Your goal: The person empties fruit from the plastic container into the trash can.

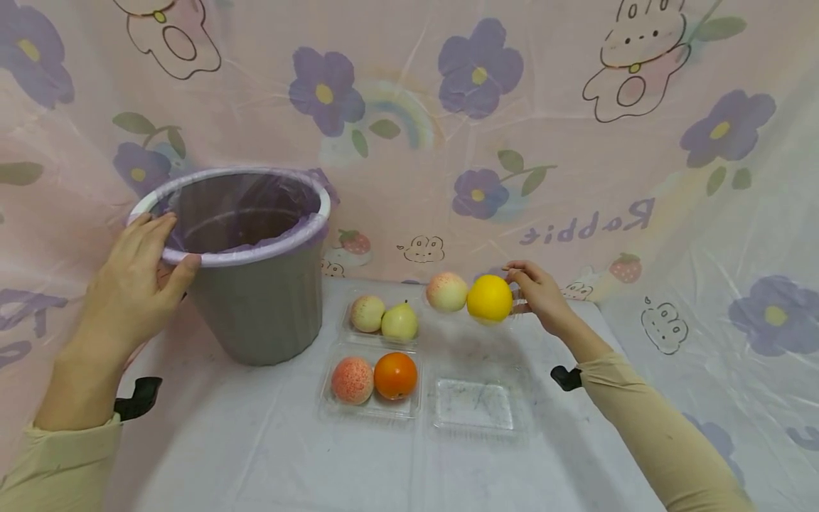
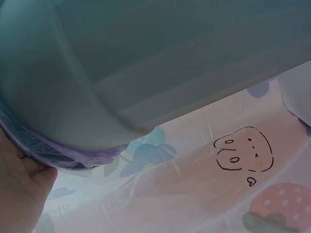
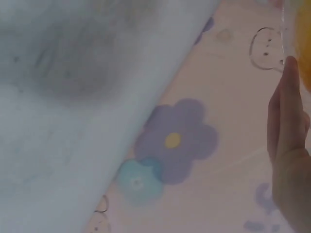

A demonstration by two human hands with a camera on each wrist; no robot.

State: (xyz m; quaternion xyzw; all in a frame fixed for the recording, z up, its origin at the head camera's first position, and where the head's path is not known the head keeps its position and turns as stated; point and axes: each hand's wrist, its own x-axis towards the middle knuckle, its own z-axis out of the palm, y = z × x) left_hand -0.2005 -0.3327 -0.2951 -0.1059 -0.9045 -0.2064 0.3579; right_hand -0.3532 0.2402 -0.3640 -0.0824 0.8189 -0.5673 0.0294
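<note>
My left hand (image 1: 137,270) grips the near-left rim of a grey trash bin (image 1: 269,299), fingers over the edge and thumb on the outside. The bin stands upright, with a purple bag (image 1: 301,231) lining it and folded under its white rim. In the left wrist view the thumb presses against the rim beside the bag. Above the table, my right hand (image 1: 540,295) holds a clear plastic tray by its right end. A pale pink peach (image 1: 446,292) and a yellow fruit (image 1: 489,299) sit in this tray. Its outline is hard to make out.
Left of centre, one clear tray (image 1: 348,340) holds a pale peach (image 1: 367,313) and a green pear (image 1: 399,323). In front, another tray (image 1: 371,412) holds a pink peach (image 1: 352,380) and an orange (image 1: 395,375). An unfilled tray (image 1: 475,405) lies to its right. Patterned cloth hangs behind.
</note>
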